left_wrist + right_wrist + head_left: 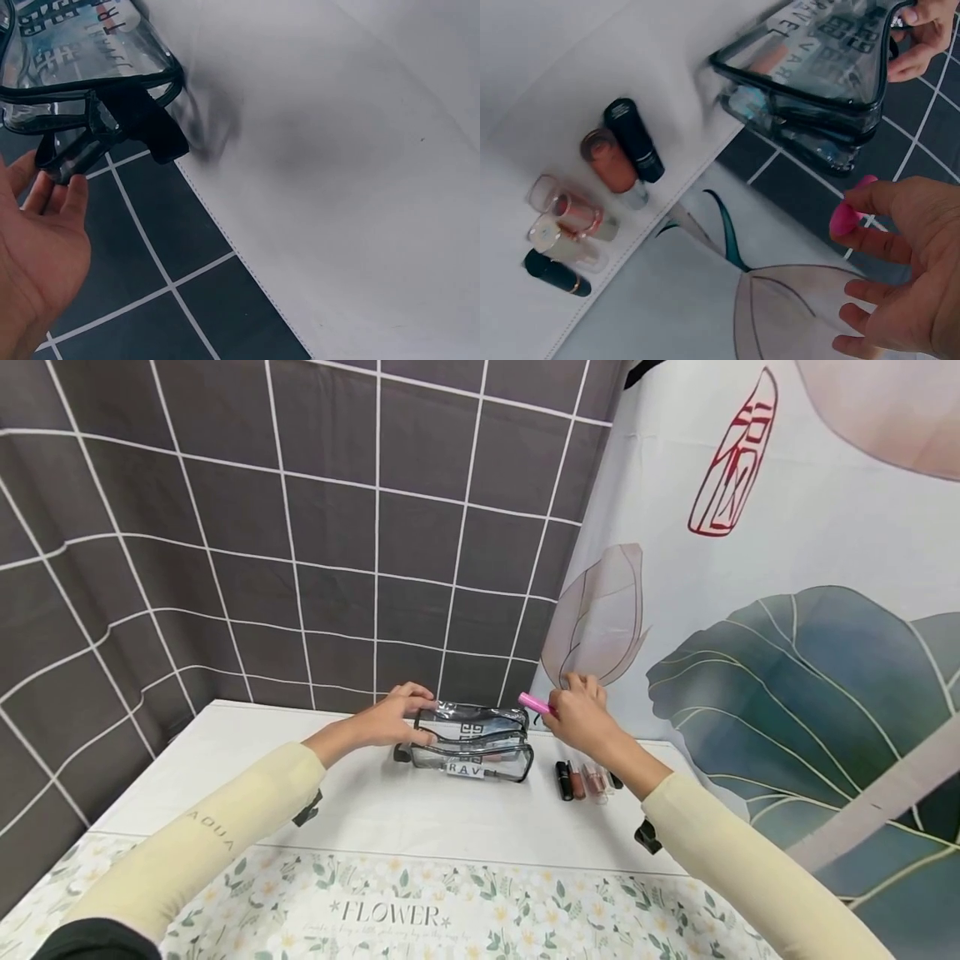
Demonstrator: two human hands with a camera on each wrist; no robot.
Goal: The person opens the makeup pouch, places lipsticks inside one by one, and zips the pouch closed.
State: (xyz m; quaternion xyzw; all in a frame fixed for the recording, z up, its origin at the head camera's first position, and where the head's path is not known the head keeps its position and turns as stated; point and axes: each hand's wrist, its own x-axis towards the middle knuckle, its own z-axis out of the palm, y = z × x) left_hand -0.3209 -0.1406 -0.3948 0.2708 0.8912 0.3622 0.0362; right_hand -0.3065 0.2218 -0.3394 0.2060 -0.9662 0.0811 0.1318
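A clear pouch with black trim and printed letters point(468, 770) sits on the white table, its top gaping. My left hand point(397, 714) grips the left end of the pouch's upper edge, fingers behind and thumb in front; the left wrist view shows the fingertips point(75, 191) at the black trim. To the right of the pouch, my right hand point(581, 714) pinches a bright pink tube point(535, 703) between thumb and index finger, raised above the table. In the right wrist view the pink tube point(847, 214) appears end-on, and the other fingers spread loosely.
Several lipstick and gloss tubes lie in a row right of the pouch, among them a black tube point(564, 781) and a brown-red tube point(577, 782). A dark gridded cloth point(330, 527) hangs behind the table. A floral mat point(390, 910) covers the near side.
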